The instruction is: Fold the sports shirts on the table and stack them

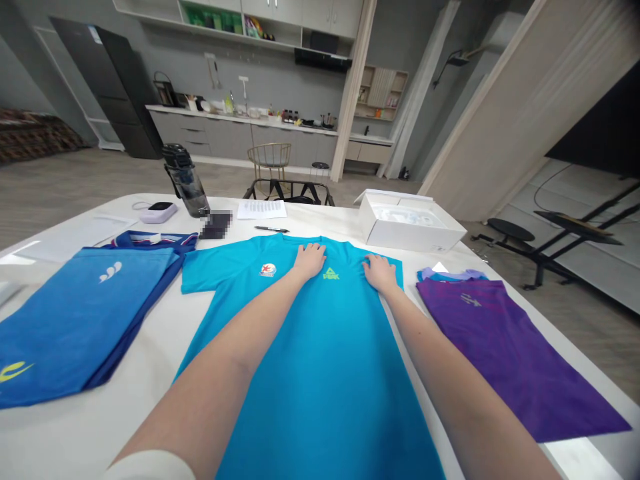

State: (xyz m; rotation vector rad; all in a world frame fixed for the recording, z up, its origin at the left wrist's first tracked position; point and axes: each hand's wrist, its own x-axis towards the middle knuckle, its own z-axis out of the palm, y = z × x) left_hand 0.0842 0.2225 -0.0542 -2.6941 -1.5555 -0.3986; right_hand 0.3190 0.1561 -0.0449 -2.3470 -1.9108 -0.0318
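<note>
A turquoise T-shirt (340, 347) lies spread face up on the white table (135, 427), its collar pointing away from me. On its chest are a round badge at left and a green PEAK logo at right. My left hand (311, 260) rests on the shirt just below the collar, fingers laid on the cloth. Near the right shoulder and sleeve, my right hand (381, 272) touches the fabric with its fingers apart. Both palms face down and hide the cloth beneath them. The shirt's lower end runs out of view.
Folded blue shirts (90, 313) are stacked at left, and folded purple shirts (510, 353) at right. Along the far side are a water bottle (187, 183), a lilac device (159, 212), a paper sheet (261, 209), a pen (271, 229) and a white open box (410, 220).
</note>
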